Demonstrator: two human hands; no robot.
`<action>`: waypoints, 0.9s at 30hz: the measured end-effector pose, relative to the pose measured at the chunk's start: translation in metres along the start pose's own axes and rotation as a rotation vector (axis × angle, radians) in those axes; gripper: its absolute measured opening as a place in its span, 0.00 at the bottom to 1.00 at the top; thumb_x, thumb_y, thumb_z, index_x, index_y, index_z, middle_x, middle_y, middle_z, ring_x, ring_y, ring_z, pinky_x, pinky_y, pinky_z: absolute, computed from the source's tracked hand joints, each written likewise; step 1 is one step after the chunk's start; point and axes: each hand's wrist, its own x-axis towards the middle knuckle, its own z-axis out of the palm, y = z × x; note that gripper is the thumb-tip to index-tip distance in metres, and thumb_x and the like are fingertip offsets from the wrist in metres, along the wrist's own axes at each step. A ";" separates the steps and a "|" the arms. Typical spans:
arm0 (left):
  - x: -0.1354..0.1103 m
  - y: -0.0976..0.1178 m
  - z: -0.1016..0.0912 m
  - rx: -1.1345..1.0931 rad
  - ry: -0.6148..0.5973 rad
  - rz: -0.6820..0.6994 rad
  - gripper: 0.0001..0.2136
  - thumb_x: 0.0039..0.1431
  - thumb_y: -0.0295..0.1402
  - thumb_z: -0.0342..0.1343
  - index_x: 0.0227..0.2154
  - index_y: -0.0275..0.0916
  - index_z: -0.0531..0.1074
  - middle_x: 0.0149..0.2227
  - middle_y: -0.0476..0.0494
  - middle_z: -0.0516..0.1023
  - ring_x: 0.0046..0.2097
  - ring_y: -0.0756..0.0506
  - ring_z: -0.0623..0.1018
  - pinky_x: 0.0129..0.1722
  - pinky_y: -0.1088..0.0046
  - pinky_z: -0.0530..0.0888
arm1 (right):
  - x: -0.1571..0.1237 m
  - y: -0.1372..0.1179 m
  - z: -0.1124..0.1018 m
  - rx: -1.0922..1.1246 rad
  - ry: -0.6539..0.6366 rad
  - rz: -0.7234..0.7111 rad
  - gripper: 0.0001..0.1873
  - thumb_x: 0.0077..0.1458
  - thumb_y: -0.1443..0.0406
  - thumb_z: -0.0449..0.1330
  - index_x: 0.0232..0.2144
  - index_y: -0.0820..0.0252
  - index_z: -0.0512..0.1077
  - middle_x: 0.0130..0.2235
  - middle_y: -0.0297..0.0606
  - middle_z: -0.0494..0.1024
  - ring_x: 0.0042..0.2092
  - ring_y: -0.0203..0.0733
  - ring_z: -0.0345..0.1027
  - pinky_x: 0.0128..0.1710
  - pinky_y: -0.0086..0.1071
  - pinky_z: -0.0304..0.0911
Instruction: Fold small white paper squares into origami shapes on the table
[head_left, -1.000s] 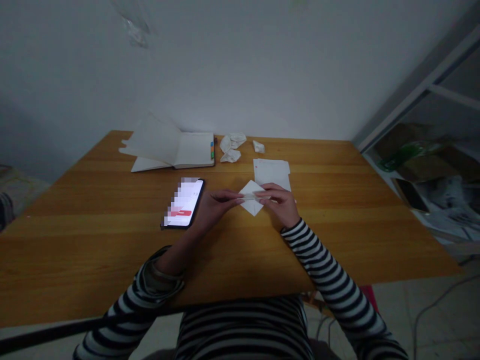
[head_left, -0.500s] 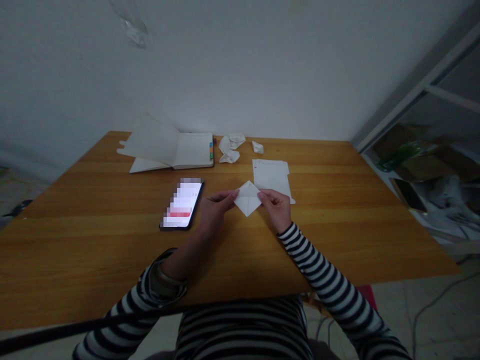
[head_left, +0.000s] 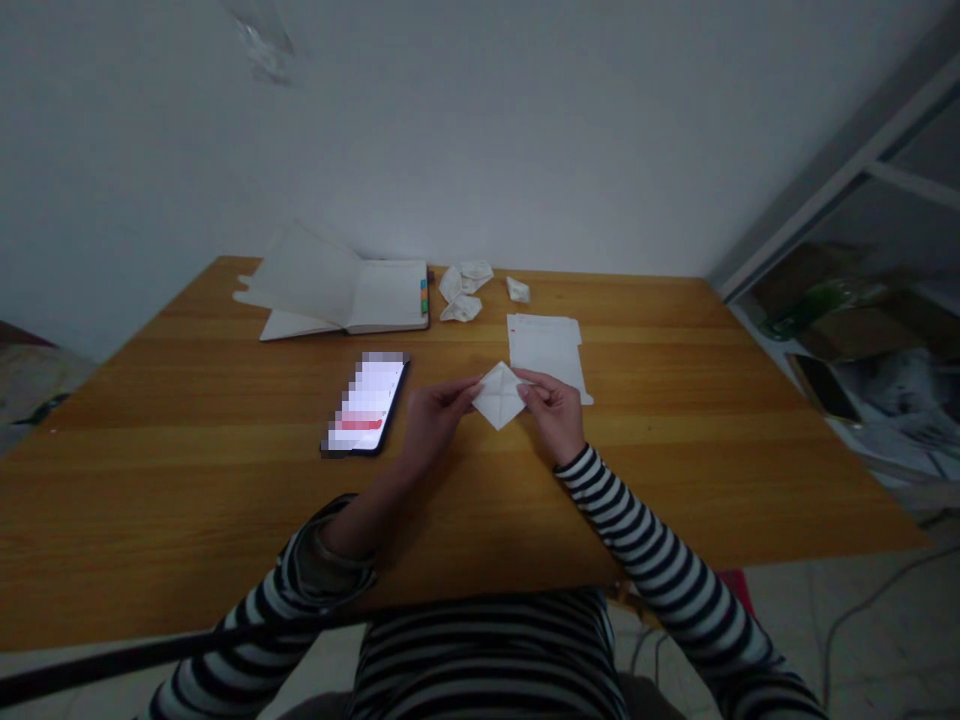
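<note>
A small white folded paper (head_left: 499,398), diamond-shaped with crossing creases, is held between both hands above the wooden table. My left hand (head_left: 436,420) pinches its left corner between thumb and fingers. On the opposite corner, my right hand (head_left: 555,412) grips with the thumb on top and the fingers partly behind the paper. Just beyond the right hand lie flat white paper sheets (head_left: 546,348), their near edge partly covered by that hand. A phone (head_left: 366,405) with a lit screen rests to the left of my left hand.
An open notebook (head_left: 390,295) with coloured tabs lies at the back left of the table (head_left: 225,520). Crumpled or folded papers (head_left: 461,300) and a smaller folded piece (head_left: 517,290) sit near the wall. A dark strap or bar (head_left: 172,655) crosses the lower left.
The right fingers have stretched out further along the paper's upper right edge. Both hands still hold the folded paper in nearly the same place; the whole view has shifted slightly.
</note>
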 end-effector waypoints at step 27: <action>-0.004 0.008 0.007 -0.122 -0.029 -0.057 0.23 0.55 0.53 0.58 0.43 0.39 0.81 0.32 0.43 0.83 0.33 0.42 0.82 0.36 0.67 0.78 | -0.001 -0.002 0.004 0.109 0.008 0.169 0.20 0.45 0.51 0.69 0.26 0.63 0.79 0.25 0.35 0.78 0.26 0.37 0.67 0.27 0.30 0.62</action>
